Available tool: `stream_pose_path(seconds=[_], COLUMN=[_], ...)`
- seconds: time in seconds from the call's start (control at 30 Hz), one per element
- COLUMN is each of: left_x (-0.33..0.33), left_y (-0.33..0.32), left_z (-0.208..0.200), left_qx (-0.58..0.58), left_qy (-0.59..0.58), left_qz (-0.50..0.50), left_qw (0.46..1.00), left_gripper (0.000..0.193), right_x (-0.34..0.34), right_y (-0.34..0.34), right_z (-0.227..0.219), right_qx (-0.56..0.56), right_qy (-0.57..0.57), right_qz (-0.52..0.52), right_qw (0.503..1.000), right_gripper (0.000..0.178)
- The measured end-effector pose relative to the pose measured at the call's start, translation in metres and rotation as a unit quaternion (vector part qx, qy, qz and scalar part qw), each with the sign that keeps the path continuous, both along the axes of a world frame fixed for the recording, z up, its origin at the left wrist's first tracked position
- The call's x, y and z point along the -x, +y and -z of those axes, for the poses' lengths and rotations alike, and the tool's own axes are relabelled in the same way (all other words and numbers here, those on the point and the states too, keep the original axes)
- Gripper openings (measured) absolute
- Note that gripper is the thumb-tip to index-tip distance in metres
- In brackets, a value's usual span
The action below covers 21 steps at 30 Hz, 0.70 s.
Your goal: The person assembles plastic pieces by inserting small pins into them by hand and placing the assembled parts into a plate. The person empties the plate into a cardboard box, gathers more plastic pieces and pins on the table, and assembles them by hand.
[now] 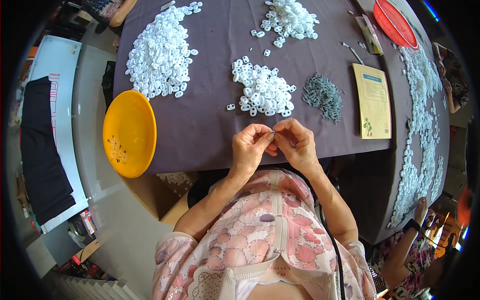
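My left hand (250, 150) and my right hand (299, 149) meet at the table's front edge, fingertips pinched together. Something small sits between them, almost wholly covered by the fingers, so I cannot make out its kind. Just beyond my hands lies a pile of small white plastic pieces with two holes each (265, 89). To its right is a heap of small grey pieces (323, 97), too fine to tell apart. A larger pile of the white pieces (160, 57) spreads at the far left, and another pile (290, 20) lies at the far middle.
A yellow plate (131, 125) rests at the table's left corner, above a cardboard box (150, 197). On the right lie a yellow paper packet (374, 102) and a red basket (387, 25). Whitish pieces (417, 130) cover the right-hand table, with other people's hands beside it.
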State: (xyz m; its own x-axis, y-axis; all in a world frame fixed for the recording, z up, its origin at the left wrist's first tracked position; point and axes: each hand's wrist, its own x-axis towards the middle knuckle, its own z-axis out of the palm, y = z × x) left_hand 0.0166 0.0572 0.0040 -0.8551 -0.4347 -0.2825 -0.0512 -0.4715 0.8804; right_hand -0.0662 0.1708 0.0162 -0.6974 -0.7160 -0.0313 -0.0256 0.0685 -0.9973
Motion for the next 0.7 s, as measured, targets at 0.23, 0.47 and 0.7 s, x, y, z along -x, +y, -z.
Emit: stream_pose_path(seconds=[0.23, 0.47, 0.7], left_x=[-0.006, -0.007, -0.003], left_y=[-0.009, -0.021, -0.023], left_z=[-0.001, 0.007, 0.006], left_qx=[-0.067, -0.089, -0.103], left_qy=[-0.014, -0.023, -0.035], left_qz=[-0.048, -0.075, -0.066], left_qw=[0.997, 0.993, 0.992], left_gripper=[0.009, 0.010, 0.011], right_x=[-0.007, 0.018, 0.026], right_y=[-0.016, -0.021, -0.038], right_z=[0.011, 0.003, 0.005], right_qx=[0.026, -0.086, -0.209], right_qy=[-0.039, 0.218, 0.395], right_qz=[0.055, 0.030, 0.004], right_qw=[0.997, 0.972, 0.895], right_gripper=[0.014, 0.011, 0.013])
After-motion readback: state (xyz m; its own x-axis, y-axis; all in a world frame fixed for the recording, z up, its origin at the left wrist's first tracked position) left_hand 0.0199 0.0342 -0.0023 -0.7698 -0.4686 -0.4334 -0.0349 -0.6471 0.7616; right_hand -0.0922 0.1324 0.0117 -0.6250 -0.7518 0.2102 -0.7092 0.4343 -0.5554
